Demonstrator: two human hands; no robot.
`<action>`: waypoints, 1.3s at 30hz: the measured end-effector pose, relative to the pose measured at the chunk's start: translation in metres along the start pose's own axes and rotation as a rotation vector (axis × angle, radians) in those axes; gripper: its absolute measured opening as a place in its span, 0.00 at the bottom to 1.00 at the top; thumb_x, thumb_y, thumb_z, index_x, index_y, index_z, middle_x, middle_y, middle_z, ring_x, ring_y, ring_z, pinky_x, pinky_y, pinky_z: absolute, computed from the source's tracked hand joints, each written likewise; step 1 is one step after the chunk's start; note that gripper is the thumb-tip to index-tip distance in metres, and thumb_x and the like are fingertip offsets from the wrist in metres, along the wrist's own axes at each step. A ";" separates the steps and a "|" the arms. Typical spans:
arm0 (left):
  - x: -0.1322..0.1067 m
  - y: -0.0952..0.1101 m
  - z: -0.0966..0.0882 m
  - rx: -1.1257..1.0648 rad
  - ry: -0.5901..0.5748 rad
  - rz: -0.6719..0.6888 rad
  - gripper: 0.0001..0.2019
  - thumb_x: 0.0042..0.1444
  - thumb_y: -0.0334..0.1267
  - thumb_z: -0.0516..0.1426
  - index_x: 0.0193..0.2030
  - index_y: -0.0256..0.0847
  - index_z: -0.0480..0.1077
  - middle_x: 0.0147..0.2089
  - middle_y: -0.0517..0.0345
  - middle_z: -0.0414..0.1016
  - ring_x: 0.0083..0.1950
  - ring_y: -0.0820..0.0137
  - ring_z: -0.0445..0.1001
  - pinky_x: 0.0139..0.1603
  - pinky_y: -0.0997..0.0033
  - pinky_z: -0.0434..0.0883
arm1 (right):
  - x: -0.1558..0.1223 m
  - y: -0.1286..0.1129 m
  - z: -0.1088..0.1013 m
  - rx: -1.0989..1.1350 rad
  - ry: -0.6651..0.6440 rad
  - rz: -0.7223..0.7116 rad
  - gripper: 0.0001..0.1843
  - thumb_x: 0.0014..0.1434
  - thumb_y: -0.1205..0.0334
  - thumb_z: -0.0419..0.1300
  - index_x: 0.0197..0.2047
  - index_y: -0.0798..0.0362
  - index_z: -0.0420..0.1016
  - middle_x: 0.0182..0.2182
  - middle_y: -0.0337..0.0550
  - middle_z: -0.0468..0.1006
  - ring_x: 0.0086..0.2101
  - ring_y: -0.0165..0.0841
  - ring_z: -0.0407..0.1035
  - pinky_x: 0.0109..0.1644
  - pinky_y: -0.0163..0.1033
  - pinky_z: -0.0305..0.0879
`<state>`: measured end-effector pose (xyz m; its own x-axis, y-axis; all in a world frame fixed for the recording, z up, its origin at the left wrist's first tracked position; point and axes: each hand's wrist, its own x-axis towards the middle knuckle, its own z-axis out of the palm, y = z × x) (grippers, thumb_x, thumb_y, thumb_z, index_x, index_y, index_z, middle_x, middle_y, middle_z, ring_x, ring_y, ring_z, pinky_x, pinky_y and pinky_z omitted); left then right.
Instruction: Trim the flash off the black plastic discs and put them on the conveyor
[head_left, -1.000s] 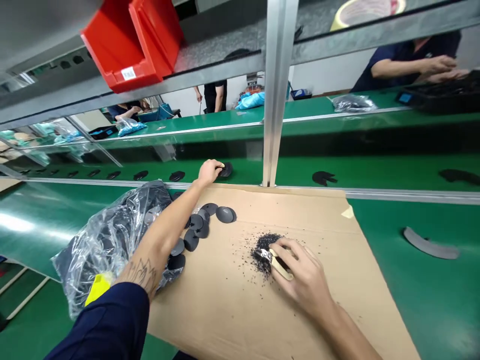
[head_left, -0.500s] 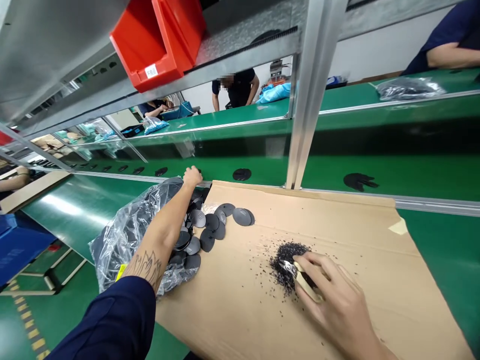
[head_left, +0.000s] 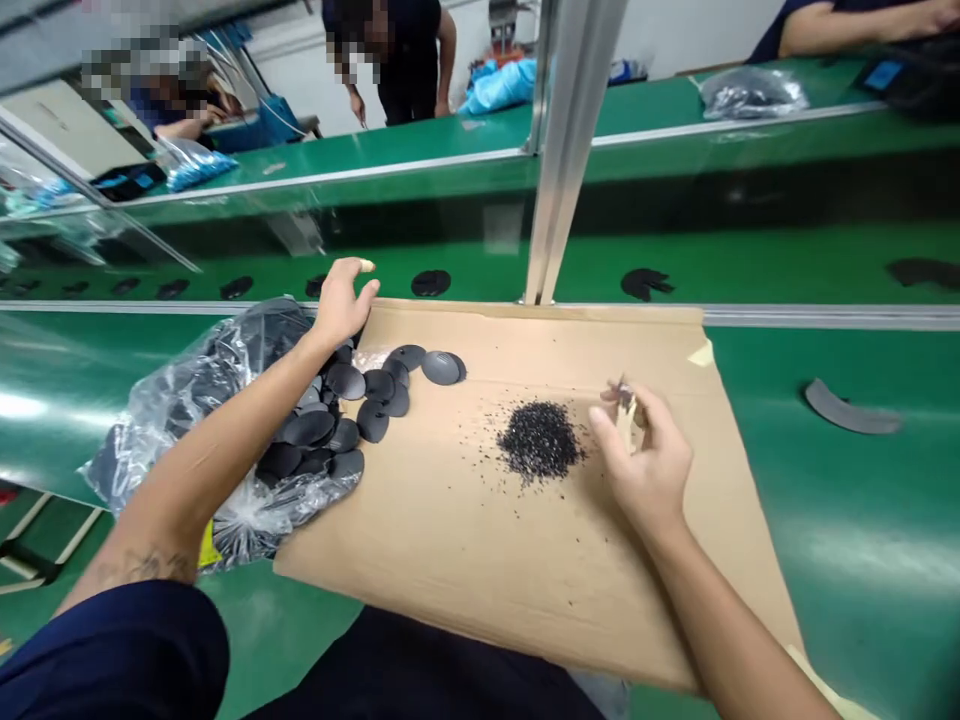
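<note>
My left hand [head_left: 345, 303] is raised over the back left corner of a brown cardboard sheet [head_left: 465, 560], fingers apart and nothing held. Just past it, a black piece [head_left: 316, 287] lies on the green belt, partly hidden by the hand. My right hand [head_left: 651, 455] is closed around small cutters with cream handles [head_left: 627, 425], blades pointing up and away from me. Left of that hand is a heap of tiny black bits [head_left: 541, 440] on the cardboard. Dark oval discs [head_left: 373, 420] spill out of a clear plastic bag [head_left: 187, 400] under my left forearm.
Behind the cardboard runs a green conveyor belt [head_left: 480, 255] carrying flat black pieces [head_left: 431, 283]. A metal post [head_left: 566, 150] stands at the cardboard's back edge. A curved grey strip [head_left: 851, 410] lies on the right. Across the belt, a person [head_left: 409, 60] stands at another bench.
My left hand has come back from the belt, its fingers now spread. My right hand has lifted the cutters from the heap to the right. The view has tilted down and turned right.
</note>
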<state>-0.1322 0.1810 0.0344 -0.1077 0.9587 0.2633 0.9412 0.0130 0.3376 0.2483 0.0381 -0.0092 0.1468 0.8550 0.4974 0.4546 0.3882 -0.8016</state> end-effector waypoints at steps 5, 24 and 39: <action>-0.139 0.053 0.019 -0.242 -0.262 0.670 0.30 0.67 0.55 0.51 0.69 0.40 0.55 0.70 0.40 0.63 0.72 0.51 0.61 0.72 0.40 0.62 | 0.003 0.016 0.007 0.290 0.167 0.220 0.17 0.63 0.46 0.61 0.48 0.48 0.70 0.40 0.42 0.77 0.41 0.35 0.74 0.51 0.47 0.72; -0.177 0.165 0.089 -0.234 -0.333 0.646 0.44 0.65 0.66 0.37 0.71 0.25 0.49 0.76 0.28 0.47 0.79 0.50 0.43 0.78 0.46 0.48 | 0.019 0.030 0.012 0.591 0.334 0.461 0.19 0.58 0.43 0.62 0.44 0.46 0.66 0.37 0.34 0.76 0.39 0.28 0.77 0.48 0.39 0.74; -0.159 0.140 0.077 -0.528 -0.194 0.316 0.24 0.72 0.52 0.41 0.58 0.36 0.66 0.64 0.42 0.69 0.68 0.61 0.66 0.70 0.54 0.63 | 0.023 0.040 0.013 0.539 0.066 0.426 0.20 0.56 0.42 0.65 0.36 0.47 0.64 0.30 0.35 0.74 0.31 0.30 0.74 0.40 0.42 0.75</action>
<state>0.0413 0.0520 -0.0302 0.2551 0.9281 0.2712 0.6284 -0.3723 0.6830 0.2586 0.0776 -0.0338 0.2768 0.9548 0.1082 -0.1521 0.1547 -0.9762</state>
